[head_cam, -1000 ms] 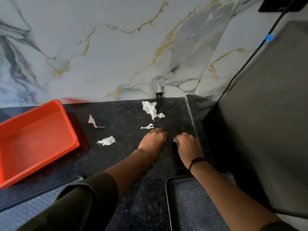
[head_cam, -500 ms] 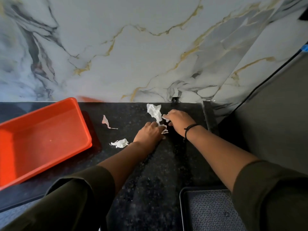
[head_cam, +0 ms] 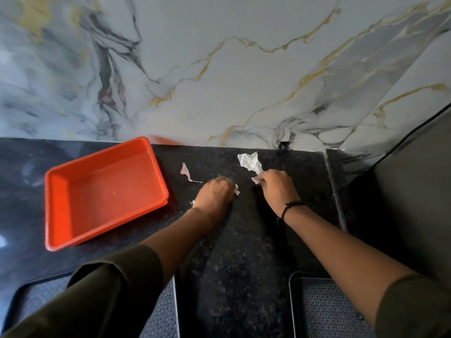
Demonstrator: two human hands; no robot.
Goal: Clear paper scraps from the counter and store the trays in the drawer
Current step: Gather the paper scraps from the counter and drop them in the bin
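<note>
The step in hand is the gathering of paper scraps; the trays look untouched so far. On the black speckled stone counter (head_cam: 244, 252), both hands work close together near the far edge, below the marble-patterned wall (head_cam: 219, 81).

The left hand (head_cam: 216, 195) lies knuckles-up on the counter with its fingers curled together over a small white paper scrap (head_cam: 236, 191), which pokes out at its right side; another sliver of white (head_cam: 192, 202) shows at its left, though the view is too poor to say whether that bit is held or merely lying under the hand. The right hand (head_cam: 277, 185), with a black cord bracelet (head_cam: 291, 206) on its wrist, has its fingertips pinched together on the near end of a larger crumpled white paper scrap (head_cam: 250, 162) that stretches away toward the wall.

A thin torn pinkish-white paper strip (head_cam: 186, 172) lies loose to the left, between the hands and the shallow orange plastic tray (head_cam: 52, 211), which sits empty on the left of the counter. Two dark textured trays rest at the near edge, one on the left (head_cam: 161, 320) and one on the right (head_cam: 327, 311).

Next, I judge, the loose strip needs collecting: a fingertip pinch or a sweep, since it lies flat on the stone. No drawer is in view.
</note>
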